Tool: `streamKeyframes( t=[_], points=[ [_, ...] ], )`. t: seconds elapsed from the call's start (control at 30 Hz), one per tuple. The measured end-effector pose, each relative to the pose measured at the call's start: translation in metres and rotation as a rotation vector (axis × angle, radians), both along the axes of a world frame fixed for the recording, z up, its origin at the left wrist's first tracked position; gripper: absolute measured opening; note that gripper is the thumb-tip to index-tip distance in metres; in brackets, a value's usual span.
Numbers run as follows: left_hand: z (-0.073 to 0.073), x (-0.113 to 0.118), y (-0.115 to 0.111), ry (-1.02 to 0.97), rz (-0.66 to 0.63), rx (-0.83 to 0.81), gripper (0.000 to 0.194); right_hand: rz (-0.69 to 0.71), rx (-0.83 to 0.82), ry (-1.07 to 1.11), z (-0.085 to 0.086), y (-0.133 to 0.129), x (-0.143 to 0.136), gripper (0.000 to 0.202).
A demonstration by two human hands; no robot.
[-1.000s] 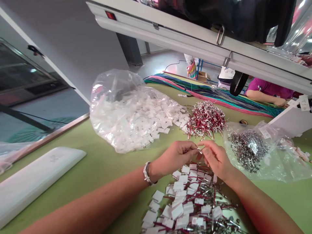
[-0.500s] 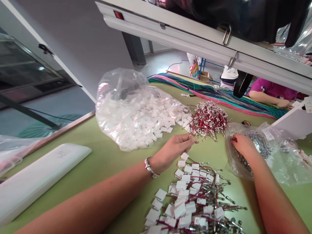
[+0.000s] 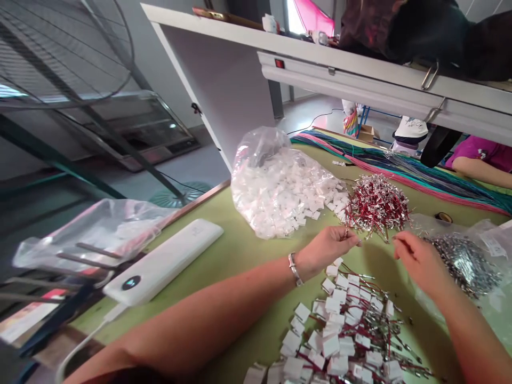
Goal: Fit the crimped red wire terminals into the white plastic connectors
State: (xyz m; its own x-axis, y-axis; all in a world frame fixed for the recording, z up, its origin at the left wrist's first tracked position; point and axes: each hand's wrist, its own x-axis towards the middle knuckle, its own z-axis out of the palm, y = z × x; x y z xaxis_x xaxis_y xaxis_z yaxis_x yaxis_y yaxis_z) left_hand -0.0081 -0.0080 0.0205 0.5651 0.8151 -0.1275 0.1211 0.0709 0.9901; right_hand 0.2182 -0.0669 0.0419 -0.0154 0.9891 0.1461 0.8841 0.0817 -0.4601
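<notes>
Green desk, & the person at it has both forearms stretched fwd, hands apart w/ fingertips aimed at each other. L arm runs in long & low, wrist approx straight, w/ a metal bracelet on it. L hand hangs just this side of the heap of red wires w/ shiny ends; thumb & index pressed together, pinching a small bit, too tiny to say what.

R arm slants up from the lower R corner. R hand is half curled, thumb & fingers bent in, near the L edge of the clear bag of metal parts; can't tell if those fingers hold anything.

Below & b/w the arms: white blocks w/ red wires, spread on the desk, blocks mostly on the L, metal ends mostly on the R. Beyond the L hand, a clear bag of white blocks, some spilling out its R side next to the red heap. Roll of tape sits behind the metal parts; long coloured cables lie across the back. Co-worker's purple sleeve shows far R.
</notes>
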Motion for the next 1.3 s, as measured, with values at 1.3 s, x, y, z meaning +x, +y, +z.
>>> streamKeyframes(
  t=[1.3],
  points=[
    [-0.003,-0.015,0.026,0.477,-0.164,0.582,0.034,0.063,-0.115,0.127,-0.012,0.006,-0.012,0.02]
  ],
)
